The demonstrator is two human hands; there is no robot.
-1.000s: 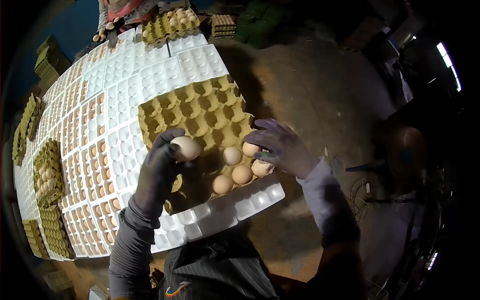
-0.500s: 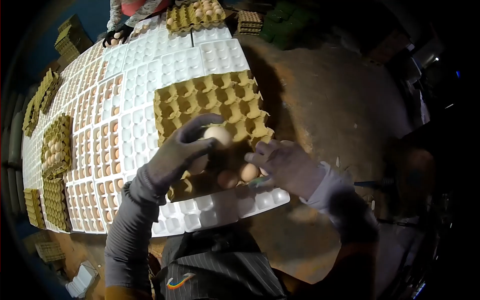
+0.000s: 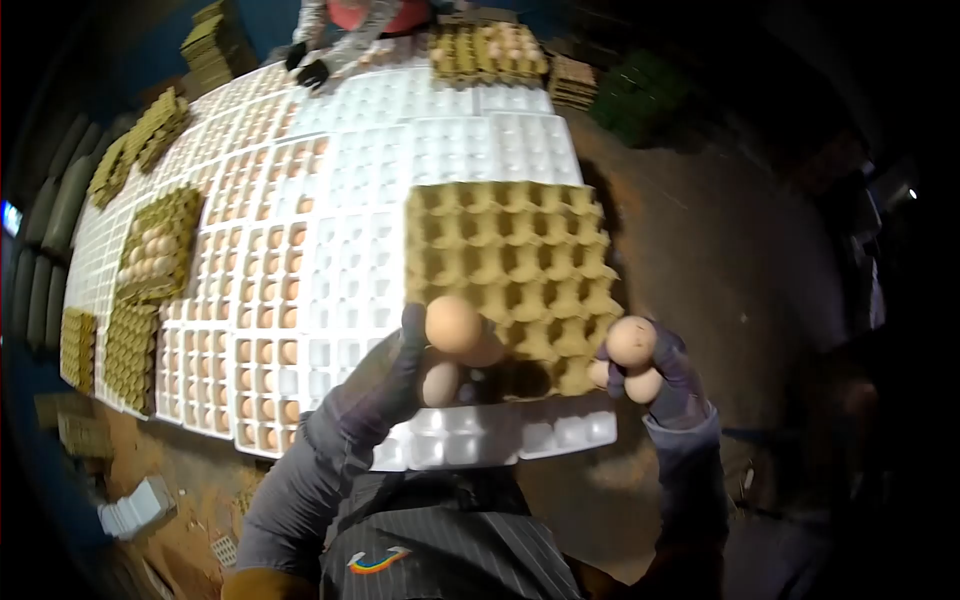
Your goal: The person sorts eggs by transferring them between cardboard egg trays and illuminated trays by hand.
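My left hand [image 3: 392,368], in a greyish glove, is closed around a few eggs at the near left corner of a brown pulp egg tray [image 3: 510,232]. A tan egg [image 3: 453,325] sits uppermost there, with a paler egg [image 3: 440,384] below it. Past the tray's near right corner, my right hand [image 3: 682,382] is closed on a cluster of eggs, a brown one [image 3: 631,342] on top and a lighter one [image 3: 643,386] beneath. The visible cups of the pulp tray hold no eggs. Its near left part is hidden behind my left hand.
White egg trays [image 3: 350,262] cover the table, several filled with brown eggs [image 3: 262,405]. Pulp trays with eggs [image 3: 155,250] stand to the left. Across the table, a co-worker's dark-gloved hand [image 3: 313,73] is over the trays. Stacked pulp trays [image 3: 215,45] stand behind.
My hands have moved apart, the right one outward past the tray's edge. Eggs that lay in the tray's near cups are now in my hands. The whole view has shifted.
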